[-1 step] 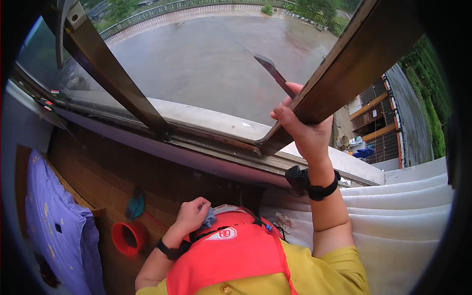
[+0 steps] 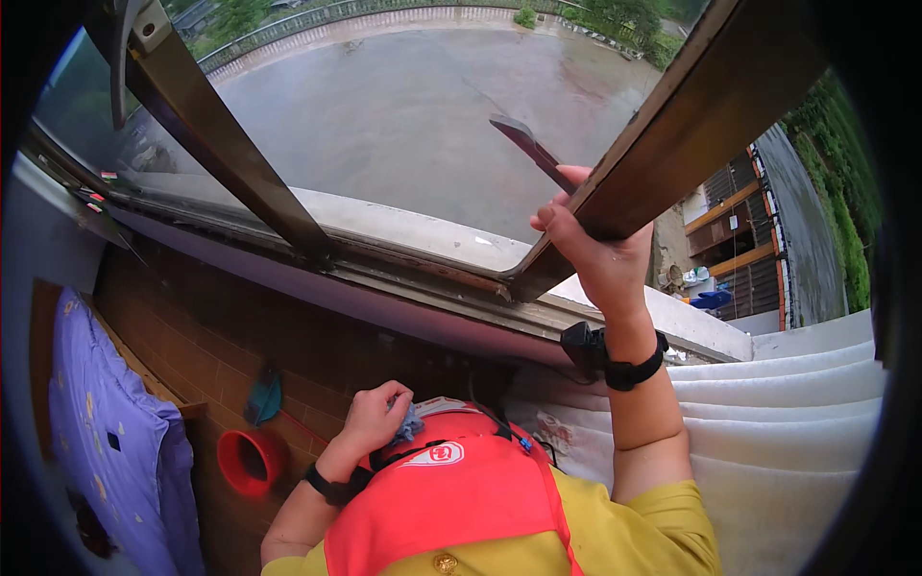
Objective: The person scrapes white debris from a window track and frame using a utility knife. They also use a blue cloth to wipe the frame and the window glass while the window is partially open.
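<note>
My right hand (image 2: pixel 605 254) reaches round the upright edge of the brown metal window frame (image 2: pixel 672 134). Its fingers close on a long, dark, flat tool (image 2: pixel 528 144), which slants up and left on the outer side of the pane; its kind cannot be made out. Low in front of my red apron (image 2: pixel 461 499), my left hand (image 2: pixel 377 418) is closed on a crumpled blue cloth (image 2: pixel 408 423). Part of the cloth is hidden under the fingers.
A red bucket (image 2: pixel 252 463) and a teal dustpan-like thing (image 2: pixel 263 398) are on the brown tiled floor. On the left lies purple bedding (image 2: pixel 120 432); white curtain (image 2: pixel 768 422) hangs on the right. Beyond the window track (image 2: pixel 423 264) is a wet terrace (image 2: pixel 384 125).
The dark tool's far end has shifted slightly left and down, with my right hand still at the frame. My left hand keeps the cloth in the same place.
</note>
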Action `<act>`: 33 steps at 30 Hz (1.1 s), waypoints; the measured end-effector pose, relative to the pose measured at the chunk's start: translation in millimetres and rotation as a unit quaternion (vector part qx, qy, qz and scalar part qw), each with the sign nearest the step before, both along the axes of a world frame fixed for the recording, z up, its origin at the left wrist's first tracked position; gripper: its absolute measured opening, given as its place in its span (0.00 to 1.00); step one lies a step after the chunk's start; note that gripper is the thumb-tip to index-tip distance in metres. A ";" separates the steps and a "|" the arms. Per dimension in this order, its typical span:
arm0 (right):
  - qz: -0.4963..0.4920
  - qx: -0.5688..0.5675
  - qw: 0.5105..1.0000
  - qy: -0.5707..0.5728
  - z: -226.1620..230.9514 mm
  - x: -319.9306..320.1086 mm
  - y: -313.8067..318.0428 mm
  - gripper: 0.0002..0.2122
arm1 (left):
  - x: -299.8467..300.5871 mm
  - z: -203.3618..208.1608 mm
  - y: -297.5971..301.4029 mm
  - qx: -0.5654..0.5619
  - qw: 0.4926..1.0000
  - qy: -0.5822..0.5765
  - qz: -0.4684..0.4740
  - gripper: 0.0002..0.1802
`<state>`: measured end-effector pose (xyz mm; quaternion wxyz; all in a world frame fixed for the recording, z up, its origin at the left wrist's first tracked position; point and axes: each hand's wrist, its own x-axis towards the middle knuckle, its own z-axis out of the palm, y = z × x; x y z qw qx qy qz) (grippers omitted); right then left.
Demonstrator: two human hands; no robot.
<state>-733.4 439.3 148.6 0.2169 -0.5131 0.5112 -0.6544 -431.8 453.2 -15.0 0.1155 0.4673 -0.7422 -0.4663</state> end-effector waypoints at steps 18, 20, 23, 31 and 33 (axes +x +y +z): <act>-0.015 0.032 0.999 0.002 -9.9 -4.2 2.0 0.13 | -170.1 121.3 -40.4 -0.338 0.912 0.230 -0.032 0.10; 0.036 -0.032 0.999 -0.017 -18.8 -9.7 -0.3 0.15 | -168.5 124.7 -49.4 -0.344 0.914 0.215 0.014 0.14; 0.051 -0.019 0.998 0.038 -18.7 -14.6 1.5 0.16 | -180.1 115.8 -47.3 -0.391 0.906 0.162 -0.027 0.12; 0.059 0.014 0.998 -0.020 -3.5 -6.9 -2.4 0.14 | -192.3 110.0 -49.9 -0.379 0.905 0.190 -0.019 0.21; 0.060 0.042 0.997 -0.001 2.0 -7.3 2.7 0.13 | -187.4 114.4 -43.9 -0.356 0.917 0.181 -0.021 0.25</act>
